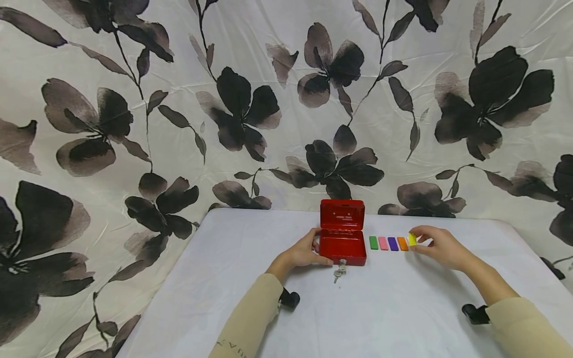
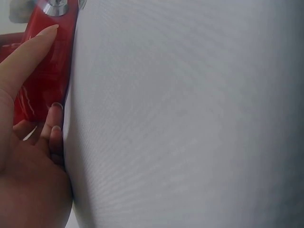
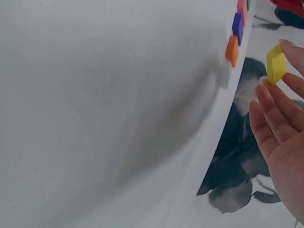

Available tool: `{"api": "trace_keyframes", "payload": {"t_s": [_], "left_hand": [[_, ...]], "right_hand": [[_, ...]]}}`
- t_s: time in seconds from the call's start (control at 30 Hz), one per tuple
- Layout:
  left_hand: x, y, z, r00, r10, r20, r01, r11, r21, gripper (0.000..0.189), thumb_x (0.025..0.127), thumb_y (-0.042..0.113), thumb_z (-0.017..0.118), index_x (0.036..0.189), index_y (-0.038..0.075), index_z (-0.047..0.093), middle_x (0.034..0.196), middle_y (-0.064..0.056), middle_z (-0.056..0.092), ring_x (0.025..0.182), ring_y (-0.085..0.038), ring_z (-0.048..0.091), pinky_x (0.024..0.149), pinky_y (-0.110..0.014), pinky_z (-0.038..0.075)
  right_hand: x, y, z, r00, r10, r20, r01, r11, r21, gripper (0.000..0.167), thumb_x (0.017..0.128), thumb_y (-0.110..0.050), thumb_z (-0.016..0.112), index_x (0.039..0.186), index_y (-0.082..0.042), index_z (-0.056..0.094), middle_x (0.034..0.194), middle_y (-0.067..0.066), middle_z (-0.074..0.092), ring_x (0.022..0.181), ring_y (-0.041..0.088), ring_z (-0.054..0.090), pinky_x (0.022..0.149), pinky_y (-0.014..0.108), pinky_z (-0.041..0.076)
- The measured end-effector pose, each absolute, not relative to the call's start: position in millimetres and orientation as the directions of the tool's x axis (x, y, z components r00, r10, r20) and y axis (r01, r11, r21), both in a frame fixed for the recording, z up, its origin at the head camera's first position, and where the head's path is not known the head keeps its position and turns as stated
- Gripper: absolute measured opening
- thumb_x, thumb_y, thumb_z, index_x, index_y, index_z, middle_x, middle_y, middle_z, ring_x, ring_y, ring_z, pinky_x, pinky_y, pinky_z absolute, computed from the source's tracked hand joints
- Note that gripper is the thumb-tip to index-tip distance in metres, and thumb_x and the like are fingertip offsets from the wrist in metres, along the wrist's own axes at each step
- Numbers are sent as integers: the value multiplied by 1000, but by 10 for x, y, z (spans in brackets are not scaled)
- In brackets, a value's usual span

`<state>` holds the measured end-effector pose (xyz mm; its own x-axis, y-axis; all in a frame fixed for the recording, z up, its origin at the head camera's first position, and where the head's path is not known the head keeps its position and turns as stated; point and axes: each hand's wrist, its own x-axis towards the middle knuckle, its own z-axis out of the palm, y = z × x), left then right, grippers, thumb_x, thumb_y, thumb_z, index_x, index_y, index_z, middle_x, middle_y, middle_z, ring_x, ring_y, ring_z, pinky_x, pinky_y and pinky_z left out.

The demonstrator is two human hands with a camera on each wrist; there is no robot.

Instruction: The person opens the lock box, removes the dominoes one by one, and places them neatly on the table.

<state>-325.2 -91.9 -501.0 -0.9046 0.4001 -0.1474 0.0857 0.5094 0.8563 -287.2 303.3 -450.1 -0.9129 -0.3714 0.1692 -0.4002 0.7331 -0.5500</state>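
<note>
A small red metal cash box [image 1: 342,248] stands with its lid [image 1: 342,215] raised, and keys [image 1: 340,271] hang from the lock at its front. My left hand [image 1: 302,251] grips the box's left front corner. In the left wrist view, the thumb of the left hand [image 2: 33,185] lies along the red front below the lock, with the other fingers at the side. Between thumb and fingers, my right hand [image 1: 443,247] pinches a yellow block [image 1: 412,239]. The right wrist view shows that yellow block [image 3: 276,65] lifted off the table.
Right of the box, a row of flat blocks lies on the white table [image 1: 358,318]: green [image 1: 373,242], pink [image 1: 383,243], purple [image 1: 393,243] and orange [image 1: 403,243]. Behind the table's far edge hangs a flower-printed cloth [image 1: 277,44].
</note>
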Motion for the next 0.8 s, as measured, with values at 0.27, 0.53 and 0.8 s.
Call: {"api": "trace_keyframes", "payload": {"t_s": [0.27,0.53,0.8], "left_hand": [[-3264,-928,-5036,-903,401,-152,80,505,860,99,75,27,93,154,17,35,104,-6,57,98,-20,52,81,-34,49],[-3260,-920,-5013,-901,407,-148,89,508,857,100,76,27,93,155,14,33,103,-6,56,97,-20,52,80,-33,49],[-3256,-929,-5025,-903,401,-152,77,500,863,102,74,28,94,156,16,33,104,-6,57,98,-21,52,81,-34,50]], "right_hand": [[-2924,3251,-4645,-921,-348,176,-387,761,-521,42,87,-12,81,122,6,67,116,19,70,94,29,66,81,46,56],[-2985,3346,-4714,-929,-339,146,-365,783,-503,43,87,-12,81,122,8,66,117,23,69,92,31,66,85,54,53],[-3041,3326,-4753,-950,-301,85,-304,823,-479,45,87,-12,80,125,8,65,118,24,67,93,31,62,85,54,52]]}}
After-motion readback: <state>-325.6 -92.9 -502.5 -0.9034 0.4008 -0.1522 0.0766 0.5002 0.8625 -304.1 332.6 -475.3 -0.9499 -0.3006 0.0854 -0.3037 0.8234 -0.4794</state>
